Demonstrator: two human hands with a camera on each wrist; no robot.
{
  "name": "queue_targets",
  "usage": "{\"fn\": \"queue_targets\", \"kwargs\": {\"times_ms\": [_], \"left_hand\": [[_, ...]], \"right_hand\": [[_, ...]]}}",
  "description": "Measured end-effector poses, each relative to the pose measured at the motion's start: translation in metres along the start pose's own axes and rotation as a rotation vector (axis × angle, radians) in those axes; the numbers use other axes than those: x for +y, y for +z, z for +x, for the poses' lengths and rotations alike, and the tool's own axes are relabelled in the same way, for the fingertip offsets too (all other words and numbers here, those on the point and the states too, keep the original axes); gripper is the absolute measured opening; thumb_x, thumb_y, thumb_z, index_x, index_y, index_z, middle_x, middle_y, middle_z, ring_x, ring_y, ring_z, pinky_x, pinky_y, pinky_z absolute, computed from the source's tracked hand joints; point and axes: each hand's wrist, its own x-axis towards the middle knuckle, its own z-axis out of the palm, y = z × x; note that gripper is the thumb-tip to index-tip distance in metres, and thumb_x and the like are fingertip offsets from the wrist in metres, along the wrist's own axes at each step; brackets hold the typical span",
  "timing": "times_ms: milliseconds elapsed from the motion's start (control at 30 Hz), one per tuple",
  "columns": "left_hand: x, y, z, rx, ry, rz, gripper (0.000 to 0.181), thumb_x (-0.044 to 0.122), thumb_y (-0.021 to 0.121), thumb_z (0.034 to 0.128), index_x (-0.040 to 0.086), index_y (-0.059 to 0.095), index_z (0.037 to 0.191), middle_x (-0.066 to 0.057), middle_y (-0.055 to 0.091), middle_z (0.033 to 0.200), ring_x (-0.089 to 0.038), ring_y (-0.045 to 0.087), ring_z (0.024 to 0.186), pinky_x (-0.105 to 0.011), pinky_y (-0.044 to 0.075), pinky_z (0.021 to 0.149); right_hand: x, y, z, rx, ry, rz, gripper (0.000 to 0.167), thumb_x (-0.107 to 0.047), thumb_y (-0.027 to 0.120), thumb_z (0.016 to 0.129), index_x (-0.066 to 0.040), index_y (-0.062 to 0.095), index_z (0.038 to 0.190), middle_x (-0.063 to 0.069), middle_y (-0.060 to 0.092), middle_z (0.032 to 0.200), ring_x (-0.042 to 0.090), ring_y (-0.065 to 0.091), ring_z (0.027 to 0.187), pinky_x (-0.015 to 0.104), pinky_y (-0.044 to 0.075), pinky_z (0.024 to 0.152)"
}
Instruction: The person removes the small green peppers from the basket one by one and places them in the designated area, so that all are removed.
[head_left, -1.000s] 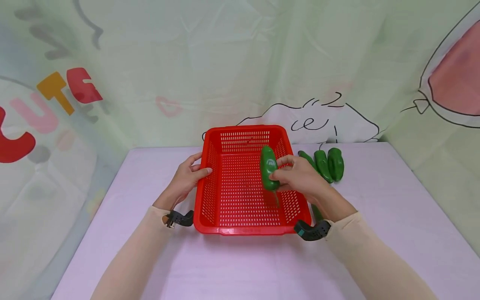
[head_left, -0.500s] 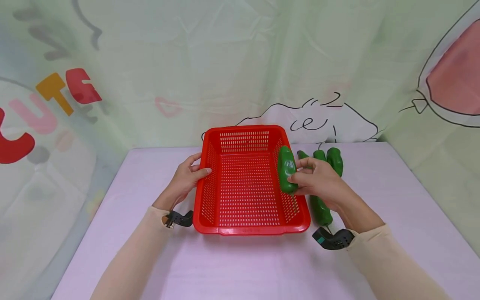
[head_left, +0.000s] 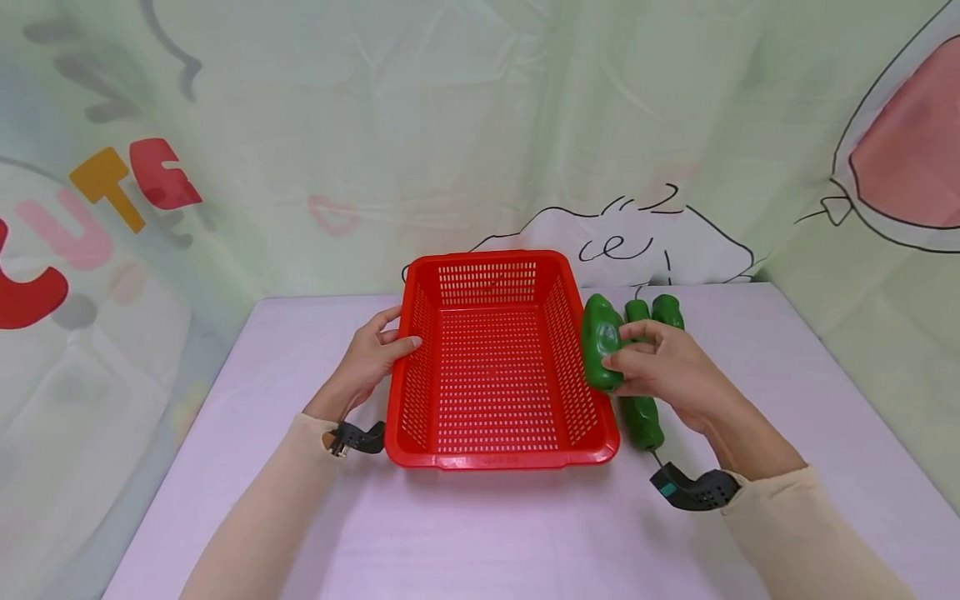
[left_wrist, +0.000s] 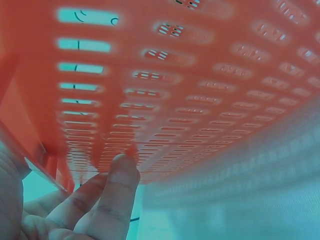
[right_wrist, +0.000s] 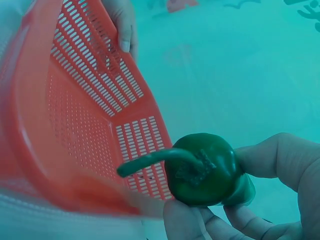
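A red plastic basket [head_left: 501, 460] with slotted walls stands tilted toward me in the head view. My left hand [head_left: 367, 354] grips its left rim, thumb over the edge; in the left wrist view, the fingers [left_wrist: 112, 205] lie against the outside of the slotted wall [left_wrist: 200, 120]. Between thumb and fingers, my right hand [head_left: 671, 367] pinches a glossy green pepper [head_left: 600, 337] beside the basket's right rim. The right wrist view shows this pepper's curved stem [right_wrist: 150, 160] pointing toward the basket. Nothing lies on the visible basket floor.
Several more green peppers lie on the pale table [head_left: 480, 533] right of the basket: one near the front [head_left: 641, 423], others behind my right hand, such as a pepper [head_left: 667, 310] partly covered by it. A printed cloth [head_left: 450, 150] hangs behind the table.
My right hand has moved right, carrying the green pepper from above the basket's inside to its right rim. A front pepper on the table has come into view. The left hand keeps its place.
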Motion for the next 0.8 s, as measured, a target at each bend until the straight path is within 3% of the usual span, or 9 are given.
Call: {"fn": "queue_targets", "kwargs": {"times_ms": [333,800], "left_hand": [[-0.001,0.000,0.001,-0.005,0.006,0.000,0.070,0.019,0.068,0.1023,0.019,0.033,0.163,-0.016,0.063,0.142,-0.034,0.071,0.115,-0.044,0.062,0.091],[-0.001,0.000,0.001,-0.012,0.013,-0.007,0.071,0.020,0.068,0.1020,0.018,0.033,0.163,-0.018,0.063,0.142,-0.035,0.071,0.114,-0.044,0.062,0.091]], "right_hand": [[0.014,-0.014,-0.009,0.024,-0.001,0.012,0.063,-0.017,0.060,0.100,0.011,0.031,0.148,0.023,0.063,0.120,0.018,0.074,0.088,0.029,0.064,0.082],[0.047,-0.034,-0.011,0.067,0.042,-0.009,0.060,-0.020,0.058,0.104,0.011,0.031,0.147,0.008,0.067,0.107,0.011,0.072,0.086,0.027,0.063,0.080]]}}
